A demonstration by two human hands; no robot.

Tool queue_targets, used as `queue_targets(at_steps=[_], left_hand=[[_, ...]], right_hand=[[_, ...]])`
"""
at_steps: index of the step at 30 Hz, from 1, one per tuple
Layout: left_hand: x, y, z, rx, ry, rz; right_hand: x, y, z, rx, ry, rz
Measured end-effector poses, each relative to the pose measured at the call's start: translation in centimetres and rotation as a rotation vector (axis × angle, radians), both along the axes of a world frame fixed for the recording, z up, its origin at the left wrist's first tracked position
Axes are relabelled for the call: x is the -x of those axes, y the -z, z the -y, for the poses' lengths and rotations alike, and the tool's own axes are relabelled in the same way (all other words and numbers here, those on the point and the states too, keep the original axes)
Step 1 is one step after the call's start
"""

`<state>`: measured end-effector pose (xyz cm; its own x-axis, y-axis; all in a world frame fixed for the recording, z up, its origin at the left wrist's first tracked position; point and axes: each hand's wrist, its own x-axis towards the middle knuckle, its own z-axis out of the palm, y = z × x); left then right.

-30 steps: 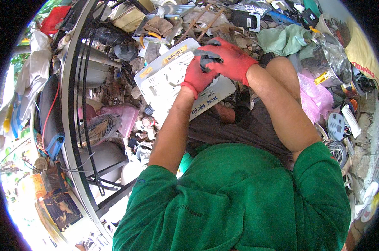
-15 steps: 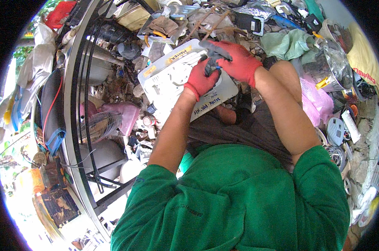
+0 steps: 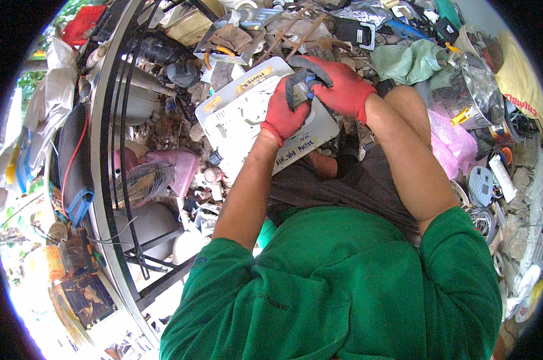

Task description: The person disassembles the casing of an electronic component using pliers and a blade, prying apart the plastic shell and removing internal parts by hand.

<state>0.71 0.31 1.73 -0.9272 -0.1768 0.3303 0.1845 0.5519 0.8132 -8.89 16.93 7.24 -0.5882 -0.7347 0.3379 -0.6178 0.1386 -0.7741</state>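
Both of my hands wear red gloves with dark grey fingers. My left hand (image 3: 285,114) is closed around one side of a small grey piece with a blue part (image 3: 308,90). From the other side, my right hand (image 3: 345,89) pinches the same piece, its fingers curled over the top. The gloves cover much of it, so its kind does not show. Just beneath the hands is a flat white casing (image 3: 238,117), tilted in front of my legs, with yellow tape strips and handwriting on it.
A black-and-silver metal frame (image 3: 106,180) rises along the left. Mixed scrap surrounds me: a green plastic bag (image 3: 409,63), pink bubble wrap (image 3: 454,144), a clear bag (image 3: 475,90), and a tray (image 3: 238,45) with orange-handled tools. A pink plastic piece (image 3: 178,168) lies between the frame and my left arm.
My left hand has shifted slightly left and turned, so more of the grey piece and its blue part shows between the gloves. The casing has barely moved.
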Motion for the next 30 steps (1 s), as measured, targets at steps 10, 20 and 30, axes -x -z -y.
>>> queue_targets(at_steps=[10,20,30], left_hand=[[-0.8,-0.8,0.5,-0.05,-0.046,0.058],[-3.6,0.6,-0.2,0.623,-0.187,0.154],[-6.2,-2.6,7.2,0.789,-0.275,0.22]], right_hand=[[0.9,-0.4,-0.8,0.082,0.053,-0.012],[0.4,-2.2,-1.7,0.313,-0.016,0.231],[1.1,-1.5,-1.5,0.503,-0.007,0.57]])
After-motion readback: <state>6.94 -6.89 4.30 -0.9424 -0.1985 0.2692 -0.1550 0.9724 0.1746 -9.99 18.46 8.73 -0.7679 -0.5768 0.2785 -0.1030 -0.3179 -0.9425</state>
